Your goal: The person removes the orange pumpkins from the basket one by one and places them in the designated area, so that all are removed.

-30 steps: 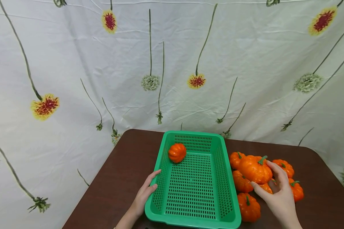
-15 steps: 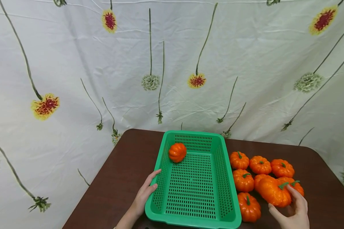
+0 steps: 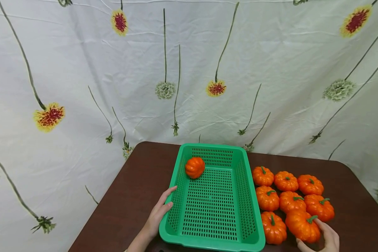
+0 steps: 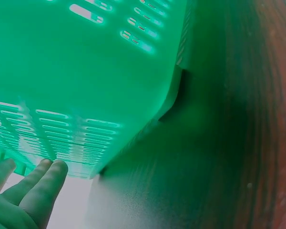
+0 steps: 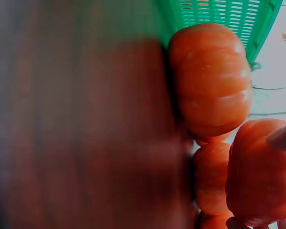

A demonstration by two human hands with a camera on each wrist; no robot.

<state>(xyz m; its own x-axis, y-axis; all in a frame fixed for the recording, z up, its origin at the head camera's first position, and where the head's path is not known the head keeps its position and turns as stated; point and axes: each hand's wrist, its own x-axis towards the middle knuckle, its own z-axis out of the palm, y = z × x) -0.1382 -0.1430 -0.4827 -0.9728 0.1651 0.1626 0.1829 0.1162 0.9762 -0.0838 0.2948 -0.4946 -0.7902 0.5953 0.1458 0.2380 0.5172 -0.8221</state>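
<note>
A small glossy orange pumpkin [image 3: 301,226] with a green stem is between the thumb and fingers of my right hand [image 3: 326,238], at the front of a cluster of similar pumpkins. In the right wrist view, the thumb presses on the held pumpkin [image 5: 260,171], and fingertips show under its lower edge. Whether it rests on the table is unclear. My left hand [image 3: 157,215] lies along the left side of a green perforated plastic basket [image 3: 258,224], fingers extended. The left wrist view has those fingers [image 4: 45,188] close to the slotted basket wall [image 4: 100,71].
One pumpkin [image 3: 195,168] lies on its side in the basket's far left corner. Right of the basket, several pumpkins [image 3: 267,198] sit close together in rows. The dark brown table [image 3: 126,196] backs onto a white flower-printed cloth [image 3: 138,63].
My right hand has carried its pumpkin rightward, toward me and down, from above the cluster to the front row. The pumpkins behind it have come into sight. My left hand stays put.
</note>
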